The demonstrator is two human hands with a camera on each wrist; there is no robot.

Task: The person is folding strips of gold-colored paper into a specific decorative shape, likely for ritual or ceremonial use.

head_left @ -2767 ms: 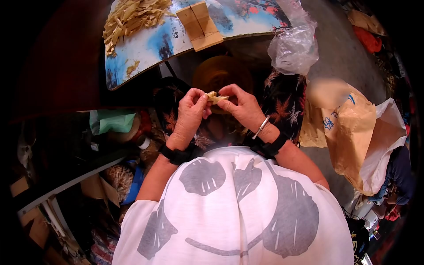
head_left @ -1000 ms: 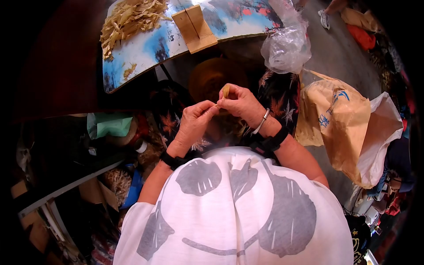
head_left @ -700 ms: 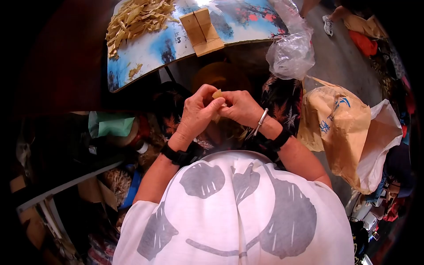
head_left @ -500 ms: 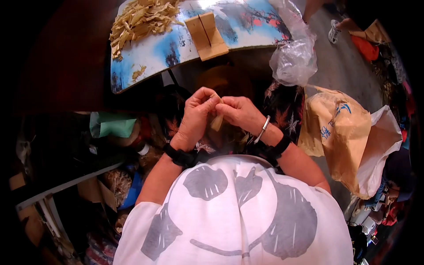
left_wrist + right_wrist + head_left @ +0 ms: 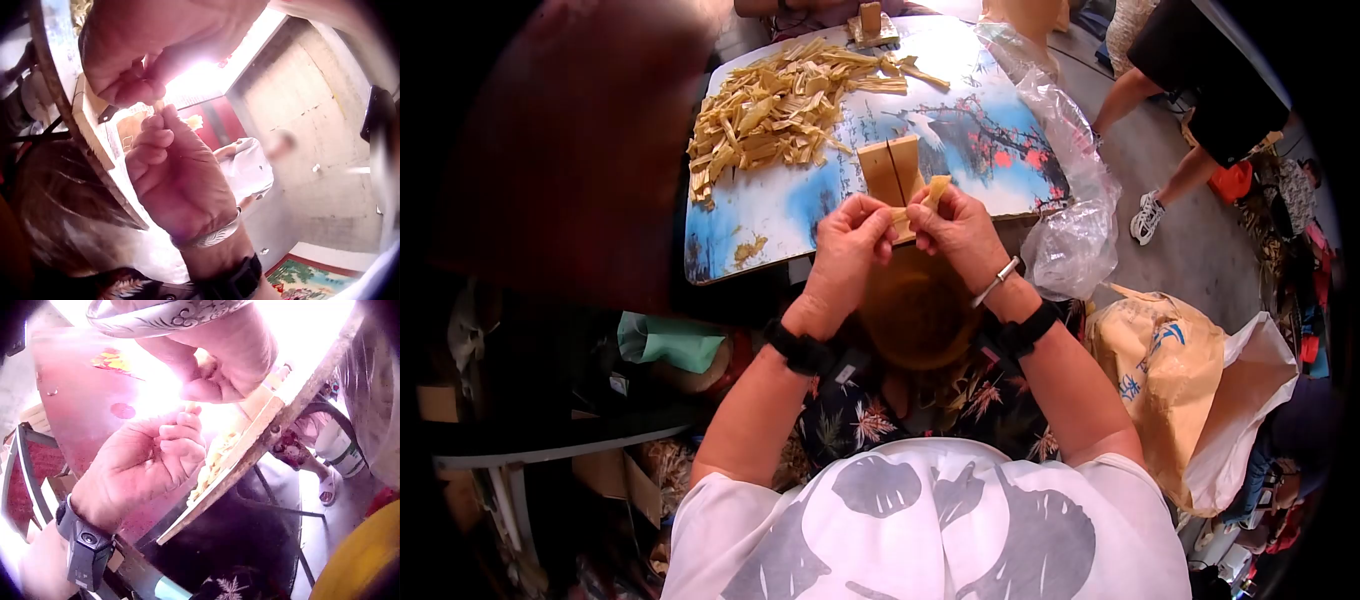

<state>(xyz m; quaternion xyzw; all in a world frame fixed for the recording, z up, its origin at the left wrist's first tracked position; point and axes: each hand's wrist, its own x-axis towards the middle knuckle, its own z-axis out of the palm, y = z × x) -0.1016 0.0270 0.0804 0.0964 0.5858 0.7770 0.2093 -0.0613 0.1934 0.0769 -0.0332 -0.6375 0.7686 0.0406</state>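
Observation:
A pale yellow dry strip (image 5: pixel 939 188) sticks up from between the thumb and fingers of my right hand (image 5: pixel 962 238), which pinches it. Thumb and fingertips of my left hand (image 5: pixel 840 250) pinch the strip's other end, close beside the right fingertips. Both hands are raised at the table's near edge, in front of an upright wooden piece with a dark slit (image 5: pixel 890 172). In the left wrist view the fingertips of the right hand (image 5: pixel 184 172) meet those of the left, and the strip is mostly hidden. Glare blurs the right wrist view around the left hand (image 5: pixel 147 462).
A heap of similar yellow strips (image 5: pixel 775 115) covers the left of the painted table (image 5: pixel 990 190). Beneath my hands stands a round brown container (image 5: pixel 920 325). Clear plastic (image 5: pixel 1070 245) hangs at the table's right; a paper sack (image 5: pixel 1165 365) stands nearby. Someone's legs (image 5: pixel 1190 175) are at right.
My hands have risen forward over the table edge. The strip hung below my fingers half a second ago and now points up from the right hand. The head view shows more table and someone's legs.

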